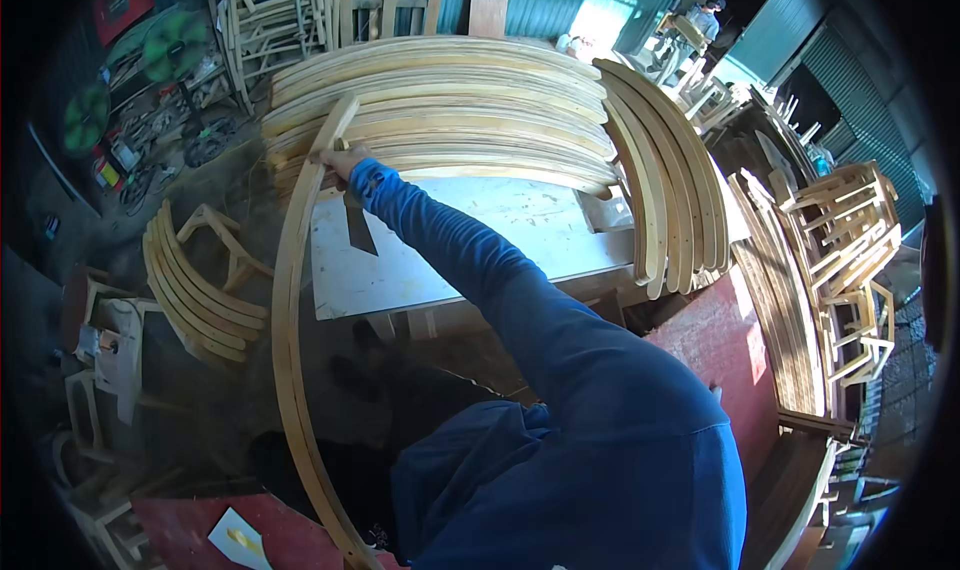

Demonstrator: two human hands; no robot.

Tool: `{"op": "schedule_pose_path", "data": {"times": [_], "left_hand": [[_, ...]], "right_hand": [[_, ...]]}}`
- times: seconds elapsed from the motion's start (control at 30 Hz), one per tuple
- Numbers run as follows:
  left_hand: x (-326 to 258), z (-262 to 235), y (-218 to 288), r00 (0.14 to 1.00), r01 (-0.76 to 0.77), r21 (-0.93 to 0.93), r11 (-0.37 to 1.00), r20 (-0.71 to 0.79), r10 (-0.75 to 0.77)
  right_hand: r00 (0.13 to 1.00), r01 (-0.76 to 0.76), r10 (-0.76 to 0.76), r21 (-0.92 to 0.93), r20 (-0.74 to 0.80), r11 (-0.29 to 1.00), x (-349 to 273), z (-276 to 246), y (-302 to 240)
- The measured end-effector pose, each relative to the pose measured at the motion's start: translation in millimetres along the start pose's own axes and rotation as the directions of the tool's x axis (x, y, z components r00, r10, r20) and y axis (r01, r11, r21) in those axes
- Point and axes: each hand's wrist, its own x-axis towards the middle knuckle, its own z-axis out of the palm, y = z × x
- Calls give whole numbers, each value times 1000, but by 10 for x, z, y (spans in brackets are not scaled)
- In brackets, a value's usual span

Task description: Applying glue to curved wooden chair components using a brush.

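My right arm, in a blue sleeve, reaches across to the far left. At its end my right hand (346, 160) is closed around a long curved wooden slat (288, 310) near the slat's upper end. The slat bows down along my left side to the lower edge of the picture. Beneath the hand, a dark wedge shape shows against the white tabletop (450, 240); whether it is a shadow or a blade I cannot tell. Just beyond the hand lies a broad stack of curved wooden slats (440, 100). My left hand is not in view.
More curved slats (675, 180) lie at the table's right end. A smaller bundle (200, 290) stands on the left, near green fans (175, 45). Wooden chair frames (850, 240) pile up at far right beside a red panel (725, 350). Another person (703, 20) is in the back.
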Motion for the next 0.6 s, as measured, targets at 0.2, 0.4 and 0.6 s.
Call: {"op": "schedule_pose_path", "data": {"times": [0.2,0.4,0.6], "left_hand": [[-79,-58,-91,1000,7,-117,993,15,-6],[-1012,-269,-93,983,-58,-201,978,-183,21],[-1452,-259,-129,967,-108,-283,953,-253,34]], "right_hand": [[985,111,-156,437,70,893,-428,-308,-495],[928,330,-369,361,44,872,-825,-951,-876],[881,458,-473,228,11,859,-1252,-902,-990]]}}
